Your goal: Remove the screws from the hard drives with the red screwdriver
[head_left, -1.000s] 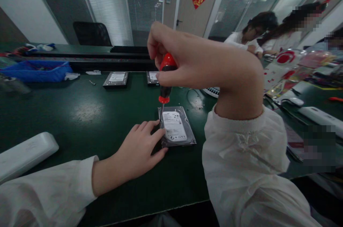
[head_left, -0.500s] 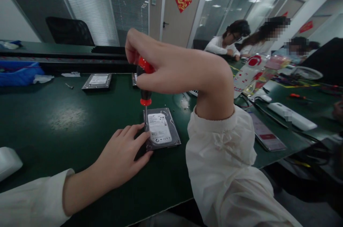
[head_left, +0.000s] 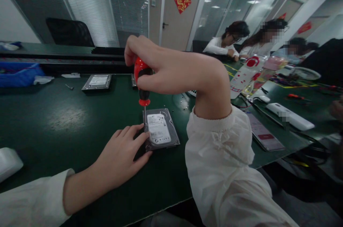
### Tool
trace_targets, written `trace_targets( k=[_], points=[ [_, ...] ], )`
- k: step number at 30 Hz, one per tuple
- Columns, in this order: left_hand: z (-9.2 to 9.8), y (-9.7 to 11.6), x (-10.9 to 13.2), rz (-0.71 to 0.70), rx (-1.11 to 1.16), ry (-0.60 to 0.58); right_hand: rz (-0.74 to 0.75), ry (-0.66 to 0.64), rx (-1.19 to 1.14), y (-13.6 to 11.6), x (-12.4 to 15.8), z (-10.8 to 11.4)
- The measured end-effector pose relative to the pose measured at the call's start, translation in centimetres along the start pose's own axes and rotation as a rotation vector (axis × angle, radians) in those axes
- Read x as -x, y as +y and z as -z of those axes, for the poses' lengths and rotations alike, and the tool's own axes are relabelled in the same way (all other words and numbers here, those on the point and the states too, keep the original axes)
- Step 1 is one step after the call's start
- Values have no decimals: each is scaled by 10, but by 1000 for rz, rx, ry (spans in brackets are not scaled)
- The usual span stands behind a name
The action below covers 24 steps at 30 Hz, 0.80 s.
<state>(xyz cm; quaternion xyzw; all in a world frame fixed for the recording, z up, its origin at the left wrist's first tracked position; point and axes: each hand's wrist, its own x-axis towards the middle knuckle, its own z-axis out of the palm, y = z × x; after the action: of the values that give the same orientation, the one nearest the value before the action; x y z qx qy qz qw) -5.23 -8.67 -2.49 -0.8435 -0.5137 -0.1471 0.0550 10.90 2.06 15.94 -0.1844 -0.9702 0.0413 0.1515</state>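
Dark green surface (head_left: pixel 66 112) fills the near half of the view, running from the person's white sleeves back to a black ledge. Closest in, the left hand (head_left: pixel 120 154) lies palm down with its fingers loosely spread, the tips touching the left edge and near-left corner of a hard drive (head_left: pixel 160 129). This drive lies flat, label up, in front of the person. Above it the right hand (head_left: pixel 158 68) is wrapped around the handle of a red-and-black screwdriver (head_left: pixel 144 95) — several of its fingers are hidden behind the grip. The shaft stands nearly upright at the drive's left edge, just beyond the left fingertips; whether the tip sits in a screw head is too small to tell.

The step in hand looks like working a screw along that edge. The next move seems to call for a turn under firm downward pressure, shaft in line — with the left hand bracing the drive against sliding.

Beyond, a few small loose screws (head_left: pixel 185 108) lie near the drive. Farther back rest a second drive (head_left: pixel 96 82) and a blue bin (head_left: pixel 21 73), then a closed door (head_left: pixel 174 30).
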Motion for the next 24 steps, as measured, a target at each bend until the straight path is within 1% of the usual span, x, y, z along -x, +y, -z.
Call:
trace_targets(
  k=[3,5,7,9,11,18,21,24],
  points=[
    [0,0,1,-4,0,3,-6,-23,44,0,-1,1],
    [0,-1,1,-3,3,3,2,14,88,2,-2,1],
    [0,-1,0,-2,5,-1,-21,49,110,7,-4,0],
    [0,0,-1,1,10,-4,-73,45,71,11,-4,-2],
    [0,0,-1,5,18,-5,-93,38,-1,13,-4,-4],
    [1,-1,1,16,32,-16,54,16,-97,9,-1,-2],
    [2,-1,1,12,28,-22,46,7,-60,7,-2,-1],
    [2,0,0,9,22,-19,-1,48,25,9,-4,-2]
  ],
)
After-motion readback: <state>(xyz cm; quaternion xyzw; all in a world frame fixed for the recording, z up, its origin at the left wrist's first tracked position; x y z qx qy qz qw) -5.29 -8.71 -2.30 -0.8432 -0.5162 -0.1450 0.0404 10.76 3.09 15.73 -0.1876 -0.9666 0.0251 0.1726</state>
